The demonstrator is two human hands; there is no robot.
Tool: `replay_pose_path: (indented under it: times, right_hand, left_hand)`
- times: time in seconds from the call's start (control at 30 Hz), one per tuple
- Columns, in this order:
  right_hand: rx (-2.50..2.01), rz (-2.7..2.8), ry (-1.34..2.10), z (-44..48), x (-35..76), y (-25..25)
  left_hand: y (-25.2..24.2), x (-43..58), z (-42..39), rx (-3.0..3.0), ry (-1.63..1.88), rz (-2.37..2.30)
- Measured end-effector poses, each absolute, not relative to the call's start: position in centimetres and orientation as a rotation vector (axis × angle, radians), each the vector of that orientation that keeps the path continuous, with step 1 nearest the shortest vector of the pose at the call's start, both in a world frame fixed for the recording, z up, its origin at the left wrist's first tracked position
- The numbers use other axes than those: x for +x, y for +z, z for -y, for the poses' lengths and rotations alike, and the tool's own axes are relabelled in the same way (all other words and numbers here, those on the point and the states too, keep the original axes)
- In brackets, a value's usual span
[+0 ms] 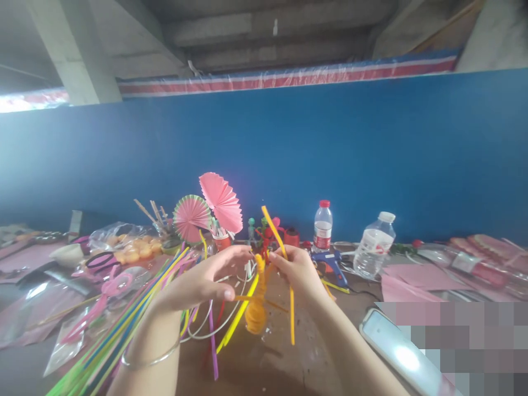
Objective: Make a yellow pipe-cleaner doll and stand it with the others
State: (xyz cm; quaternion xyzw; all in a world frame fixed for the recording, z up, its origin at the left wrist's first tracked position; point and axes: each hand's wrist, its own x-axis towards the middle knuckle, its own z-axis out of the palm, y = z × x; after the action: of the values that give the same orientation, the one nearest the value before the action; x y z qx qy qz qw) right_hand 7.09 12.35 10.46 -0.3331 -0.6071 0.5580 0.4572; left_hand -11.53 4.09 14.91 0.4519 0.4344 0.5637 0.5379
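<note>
My right hand (297, 270) pinches an orange pipe cleaner (273, 226) between thumb and fingertips. One end points up past the fingers and the other hangs down below them. Close beside those fingertips is a figure of coiled orange pipe cleaner (256, 316), with a round lower body, a narrow upper part and thin side limbs. My left hand (212, 278) is on its other side, fingers curved and thumb held apart from them. The thumb tip is at the end of a side limb; whether it touches cannot be told. A silver bangle circles the left wrist.
Colored pipe cleaners (119, 324) lie in a bundle at left. Pink paper fans (221, 202) stand behind the hands. A blue glue gun (333, 265), a red-capped bottle (323, 225) and a larger water bottle (374, 245) are at right, with a phone (402, 346) nearer me.
</note>
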Motion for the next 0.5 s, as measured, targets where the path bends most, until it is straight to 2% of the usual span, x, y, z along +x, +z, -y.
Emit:
replay_pose_path:
  times: [0.13, 0.3, 0.5]
  right_hand:
    - [-0.760, 1.581, 1.278, -11.8, 7.5, 11.2]
    - [-0.762, 1.602, 1.217, -11.4, 7.8, 11.9]
    - [-0.791, 1.653, 0.896, -11.2, 8.3, 11.7]
  left_hand:
    - [16.5, -9.4, -4.9, 1.286, 1.160, -1.015]
    - [15.2, -7.6, -6.7, 1.480, 0.993, -1.081]
    - [13.9, -7.7, -7.8, 1.627, 0.965, -1.290]
